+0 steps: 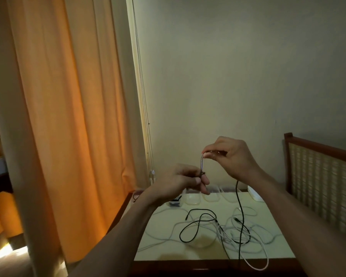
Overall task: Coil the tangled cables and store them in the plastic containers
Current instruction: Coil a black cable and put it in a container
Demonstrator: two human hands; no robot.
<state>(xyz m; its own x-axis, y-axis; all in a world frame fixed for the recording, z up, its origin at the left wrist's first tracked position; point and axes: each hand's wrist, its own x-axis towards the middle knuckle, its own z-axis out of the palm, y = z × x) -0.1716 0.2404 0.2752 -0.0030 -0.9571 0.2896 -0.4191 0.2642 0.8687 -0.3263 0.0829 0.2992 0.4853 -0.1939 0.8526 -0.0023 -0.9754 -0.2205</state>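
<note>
Dim room above the table (168,248), your left hand (180,180) and right hand (231,156) pinching the black cable (240,206), short span upright between them, remainder hanging down below your right grip.

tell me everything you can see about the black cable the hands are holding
The black cable is thin, dark and looks braided. Its upper end is held up above the table: the right hand pinches the top of a short bend, and the left hand grips it just below, where it seems knotted. From the right hand it hangs down to the tabletop, loops loosely there, and crosses a tangle of white cables. One free end lies near the middle of the table.
</note>
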